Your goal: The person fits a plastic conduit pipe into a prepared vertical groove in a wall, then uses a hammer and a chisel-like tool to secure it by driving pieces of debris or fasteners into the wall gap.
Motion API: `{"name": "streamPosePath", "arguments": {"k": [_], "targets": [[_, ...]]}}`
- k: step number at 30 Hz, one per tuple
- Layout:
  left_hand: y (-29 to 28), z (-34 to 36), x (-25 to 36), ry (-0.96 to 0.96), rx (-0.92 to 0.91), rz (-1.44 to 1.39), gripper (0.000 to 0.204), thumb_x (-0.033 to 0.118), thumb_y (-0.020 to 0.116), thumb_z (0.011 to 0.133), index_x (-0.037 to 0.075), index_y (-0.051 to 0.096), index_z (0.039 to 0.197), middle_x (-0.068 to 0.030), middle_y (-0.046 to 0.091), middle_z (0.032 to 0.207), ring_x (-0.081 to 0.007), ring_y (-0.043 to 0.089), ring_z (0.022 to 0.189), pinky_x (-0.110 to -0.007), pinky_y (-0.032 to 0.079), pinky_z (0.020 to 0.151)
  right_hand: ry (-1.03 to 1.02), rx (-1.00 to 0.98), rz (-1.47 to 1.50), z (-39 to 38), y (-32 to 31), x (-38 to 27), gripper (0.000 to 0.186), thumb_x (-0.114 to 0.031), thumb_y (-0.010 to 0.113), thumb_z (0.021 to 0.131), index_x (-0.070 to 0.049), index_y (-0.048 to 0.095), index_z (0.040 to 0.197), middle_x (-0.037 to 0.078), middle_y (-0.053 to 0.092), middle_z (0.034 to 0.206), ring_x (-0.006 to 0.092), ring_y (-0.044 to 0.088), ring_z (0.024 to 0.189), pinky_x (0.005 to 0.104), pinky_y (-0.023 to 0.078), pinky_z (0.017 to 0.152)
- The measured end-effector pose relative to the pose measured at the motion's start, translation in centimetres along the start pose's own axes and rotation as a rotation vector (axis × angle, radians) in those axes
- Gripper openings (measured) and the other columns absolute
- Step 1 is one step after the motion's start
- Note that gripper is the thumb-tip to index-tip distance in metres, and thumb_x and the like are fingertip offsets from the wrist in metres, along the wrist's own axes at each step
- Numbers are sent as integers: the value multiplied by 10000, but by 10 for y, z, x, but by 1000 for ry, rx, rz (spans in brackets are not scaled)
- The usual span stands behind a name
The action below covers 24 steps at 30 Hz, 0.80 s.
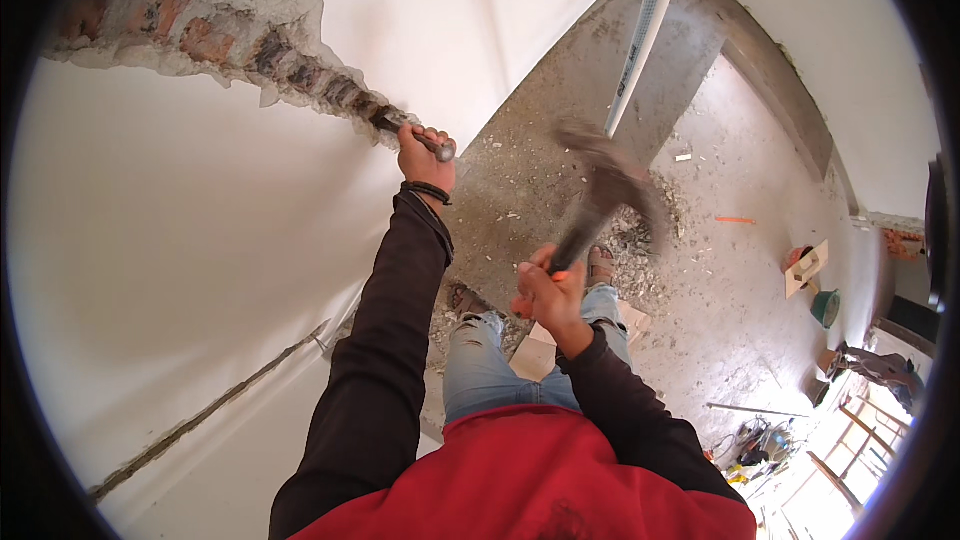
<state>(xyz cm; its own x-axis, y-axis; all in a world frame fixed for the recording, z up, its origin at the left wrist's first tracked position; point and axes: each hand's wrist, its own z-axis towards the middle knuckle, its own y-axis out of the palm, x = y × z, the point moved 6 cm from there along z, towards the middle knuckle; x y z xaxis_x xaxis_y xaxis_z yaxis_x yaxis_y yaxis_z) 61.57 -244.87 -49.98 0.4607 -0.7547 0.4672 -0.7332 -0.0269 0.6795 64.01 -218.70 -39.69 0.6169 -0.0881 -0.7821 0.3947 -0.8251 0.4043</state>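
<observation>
My left hand (427,165) is wrapped round a metal chisel (445,152). The chisel's rounded struck end sticks out on the right of my fist, and its other end reaches into a rough groove (205,38) broken into the white wall (220,170). Brick and grey mortar show inside that groove. In my right hand (555,300), fingers closed round the dark and orange handle, is a hammer (612,185). Its head is smeared by motion and stands apart from the chisel, to the right of it and a little lower in the picture.
A white pipe (645,35) rises from the dusty floor ahead. Broken rubble (640,250) lies round my feet, beside pale tiles or boards (535,352). A narrow slot (205,420) cuts the wall lower left. Farther right are a green bucket (825,308) and piled tools (760,445).
</observation>
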Motion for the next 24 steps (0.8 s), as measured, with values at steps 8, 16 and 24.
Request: {"name": "streamPosePath", "arguments": {"k": [8,16,24], "targets": [[4,17,4,-47,-121,-104,280,291,479,930,164,479,681,32,492,585,-141,480,571,-313,419,608,-364,44,-405,30,29,23,176,-131,606,823,0,581,708,90,564,615,152,508,522,316,423,535],[0,8,17,-47,-114,-108,296,278,473,929,152,485,661,18,506,583,-154,496,575,-321,432,596,-152,-36,-348,10,15,9,179,-111,628,748,0,525,653,85,506,545,176,472,486,349,398,508],[-1,28,14,-109,-74,-177,266,267,477,924,152,467,684,14,484,578,-159,469,542,-335,402,554,-243,45,-769,48,7,39,197,-155,607,720,14,518,673,171,507,576,328,533,541,421,422,547]]}}
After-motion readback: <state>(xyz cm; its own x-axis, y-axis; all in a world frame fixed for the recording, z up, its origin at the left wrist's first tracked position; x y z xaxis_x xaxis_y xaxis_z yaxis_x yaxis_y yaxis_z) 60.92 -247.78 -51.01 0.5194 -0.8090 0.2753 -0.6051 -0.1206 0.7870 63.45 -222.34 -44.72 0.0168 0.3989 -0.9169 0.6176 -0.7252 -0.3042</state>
